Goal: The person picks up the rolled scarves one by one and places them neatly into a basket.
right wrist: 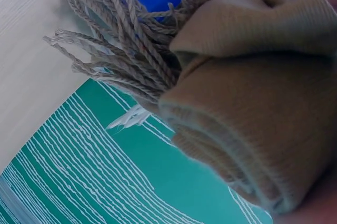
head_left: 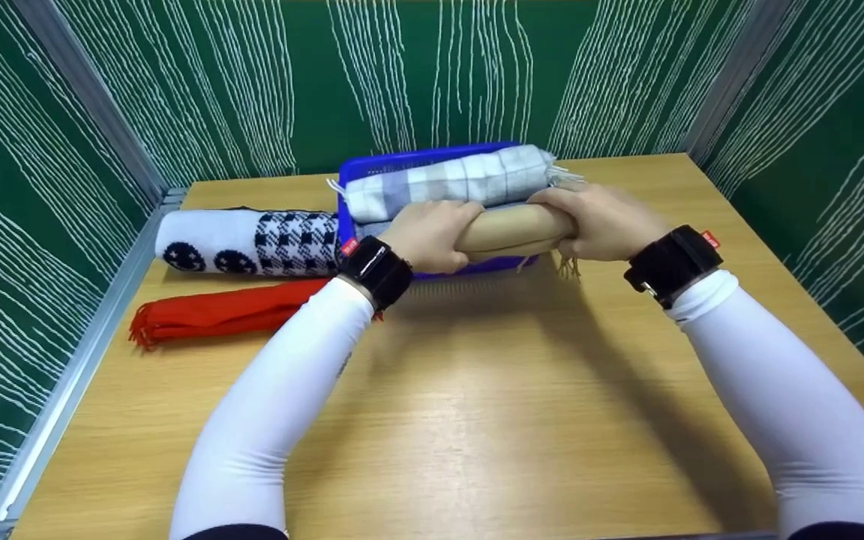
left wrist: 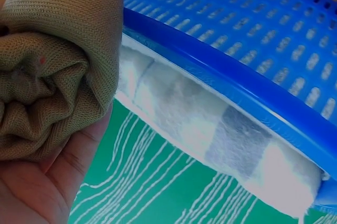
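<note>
White sleeves (head_left: 244,442): stretched inward from the front-left and front-right corners of the table (head_left: 477,420), likely to give one load support from both sides.
Red scarf (head_left: 222,311): folded long, laid near the table's left edge, fringed end outward, partly hidden by the left sleeve; apparently laid straight to stay neat.
Black-and-white scarf (head_left: 252,244): rolled, toward the table's back-left corner, just behind the red scarf; right end at the left wall of the blue basket (head_left: 432,154), touching or barely apart, cannot tell.
Blue basket: set near the middle of the table's back edge, perhaps for easy reach from the front.
Plaid scarf (head_left: 447,180): rolled, lying lengthwise at the basket's back, on top of grey cloth (head_left: 372,229); rolled compactly, probably to save space.
Left hand (head_left: 432,236): gripping the left end of the tan scarf (head_left: 514,229), palm against the coil, probably to stop unrolling.
Tan scarf: rolled snugly, held crosswise over the basket's front rim; resting on that rim or just above, cannot tell; tassels (right wrist: 121,39) dangling loose at the right end.
Right hand (head_left: 612,221): wrapped round the right end, likely matching the left grip to keep the roll level.
</note>
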Demonstrator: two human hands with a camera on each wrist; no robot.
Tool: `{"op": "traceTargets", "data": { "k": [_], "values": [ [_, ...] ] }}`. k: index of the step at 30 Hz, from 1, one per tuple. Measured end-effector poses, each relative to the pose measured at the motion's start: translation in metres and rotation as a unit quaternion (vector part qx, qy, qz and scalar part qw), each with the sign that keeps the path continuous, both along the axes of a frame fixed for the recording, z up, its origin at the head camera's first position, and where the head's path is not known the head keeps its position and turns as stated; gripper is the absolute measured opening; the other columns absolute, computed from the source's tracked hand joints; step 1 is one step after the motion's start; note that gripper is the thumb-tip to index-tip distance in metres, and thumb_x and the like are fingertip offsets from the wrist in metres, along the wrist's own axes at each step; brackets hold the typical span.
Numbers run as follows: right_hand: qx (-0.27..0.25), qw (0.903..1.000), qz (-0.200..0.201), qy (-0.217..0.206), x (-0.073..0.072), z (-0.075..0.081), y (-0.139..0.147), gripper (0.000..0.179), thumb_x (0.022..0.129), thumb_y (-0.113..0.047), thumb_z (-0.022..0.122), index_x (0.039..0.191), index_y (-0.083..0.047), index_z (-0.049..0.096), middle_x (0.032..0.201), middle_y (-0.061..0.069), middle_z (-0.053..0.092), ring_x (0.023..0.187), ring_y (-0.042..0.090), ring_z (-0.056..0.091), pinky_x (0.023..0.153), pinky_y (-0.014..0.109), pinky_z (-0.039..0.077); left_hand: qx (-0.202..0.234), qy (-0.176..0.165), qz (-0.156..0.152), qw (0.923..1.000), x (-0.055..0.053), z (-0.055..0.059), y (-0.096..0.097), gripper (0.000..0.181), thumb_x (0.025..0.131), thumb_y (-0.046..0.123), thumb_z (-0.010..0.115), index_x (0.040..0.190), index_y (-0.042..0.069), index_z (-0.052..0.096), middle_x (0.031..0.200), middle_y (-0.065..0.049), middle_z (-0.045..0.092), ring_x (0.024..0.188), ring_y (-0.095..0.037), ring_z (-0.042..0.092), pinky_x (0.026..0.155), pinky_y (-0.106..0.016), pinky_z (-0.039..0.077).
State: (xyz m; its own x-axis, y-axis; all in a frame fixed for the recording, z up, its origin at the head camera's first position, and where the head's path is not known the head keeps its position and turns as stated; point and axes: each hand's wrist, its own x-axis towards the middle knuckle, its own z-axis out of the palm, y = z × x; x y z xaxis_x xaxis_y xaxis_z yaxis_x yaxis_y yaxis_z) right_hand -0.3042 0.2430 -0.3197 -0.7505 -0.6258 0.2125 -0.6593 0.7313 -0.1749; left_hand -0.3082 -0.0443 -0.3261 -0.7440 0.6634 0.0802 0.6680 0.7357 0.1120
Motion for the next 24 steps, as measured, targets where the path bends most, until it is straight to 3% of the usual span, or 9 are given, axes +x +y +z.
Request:
{"op": "traceTargets", "data": {
  "k": [8, 24],
  "values": [
    [0.003, 1.0000, -0.003, 0.000, -0.003, 0.001, -0.012, 0.071, 0.073, 0.004, 0.083, 0.140, -0.010, 0.065, 0.140, 0.018, 0.069, 0.132, 0.042, 0.063, 0.113, 0.065, 0.050, 0.006, 0.001, 0.006, 1.0000, -0.005, 0.001, -0.011, 0.063, 0.088, 0.025, 0.084, 0.145, 0.015, 0.060, 0.134, -0.007, 0.072, 0.118, -0.029, 0.070, 0.101, -0.050, 0.060],
    [0.017, 0.9998, 0.003, 0.001, -0.010, -0.003, -0.027, 0.074, 0.074, 0.005, 0.083, 0.144, -0.009, 0.063, 0.140, 0.020, 0.069, 0.133, 0.042, 0.062, 0.116, 0.065, 0.048, 0.019, -0.005, 0.015, 0.9997, -0.009, -0.003, -0.028, 0.058, 0.091, 0.035, 0.084, 0.142, 0.018, 0.061, 0.128, -0.004, 0.072, 0.116, -0.029, 0.071, 0.101, -0.055, 0.058]
  ]
}}
